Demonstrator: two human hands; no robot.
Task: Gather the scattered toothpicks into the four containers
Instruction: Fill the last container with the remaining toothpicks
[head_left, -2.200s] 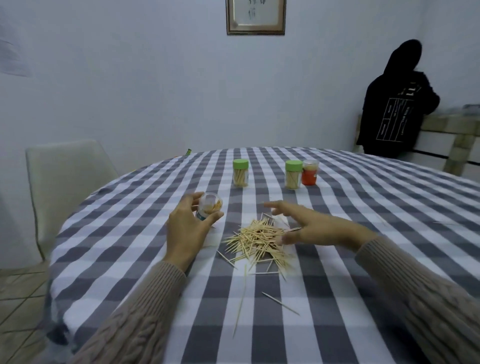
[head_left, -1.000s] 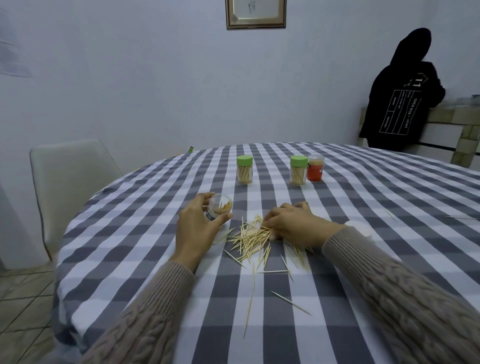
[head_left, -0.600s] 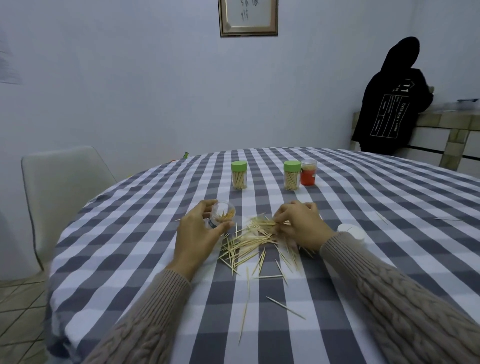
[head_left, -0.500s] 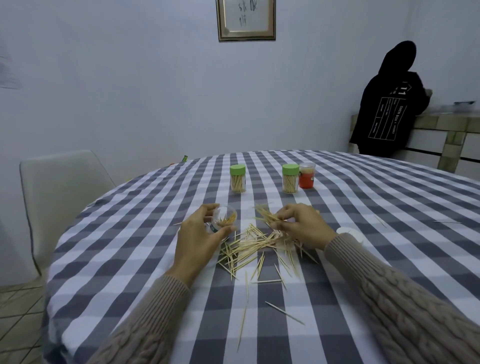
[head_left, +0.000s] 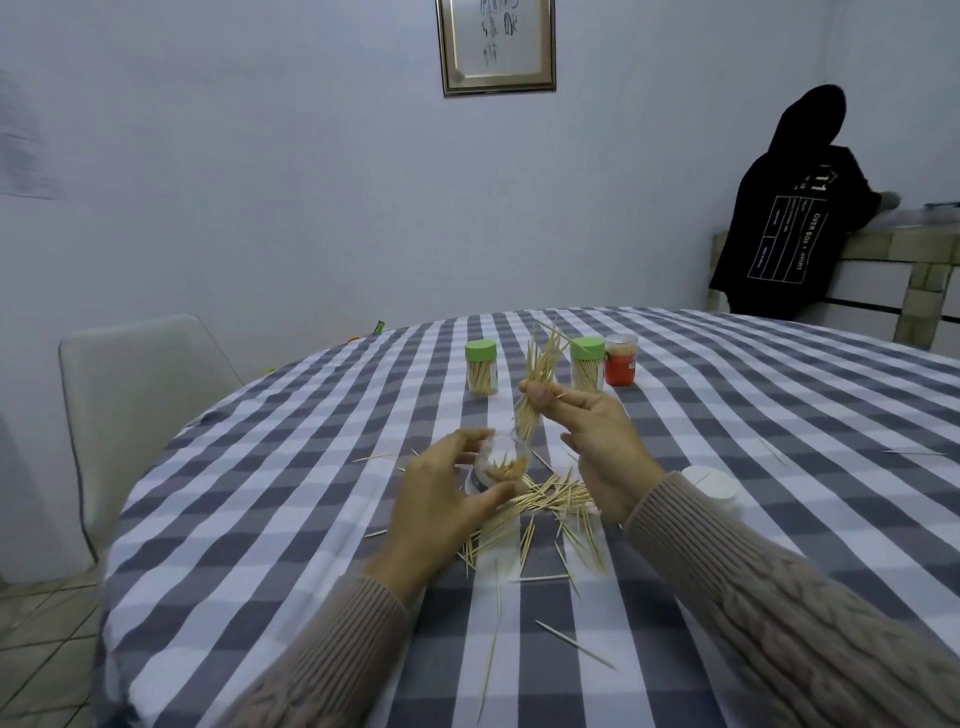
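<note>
My left hand (head_left: 441, 504) grips a small clear container (head_left: 500, 463), tilted with its open mouth toward me and some toothpicks inside. My right hand (head_left: 597, 441) pinches a bunch of toothpicks (head_left: 537, 379) between thumb and fingers, lifted above the container's mouth. A pile of loose toothpicks (head_left: 545, 509) lies on the checked tablecloth (head_left: 291, 467) below both hands, with stray ones nearer me. Two green-lidded jars (head_left: 481, 368) (head_left: 587, 364) holding toothpicks and a red-labelled jar (head_left: 621, 359) stand farther back.
A white lid (head_left: 709, 483) lies beside my right wrist. A pale chair (head_left: 140, 410) stands at the table's left. A person in a dark hooded top (head_left: 789, 208) stands at a counter at the far right. Single toothpicks (head_left: 774, 452) lie scattered to the right.
My right hand closed on toothpicks from the pile and lifted a bunch up above the container. My left hand kept hold of the clear container throughout.
</note>
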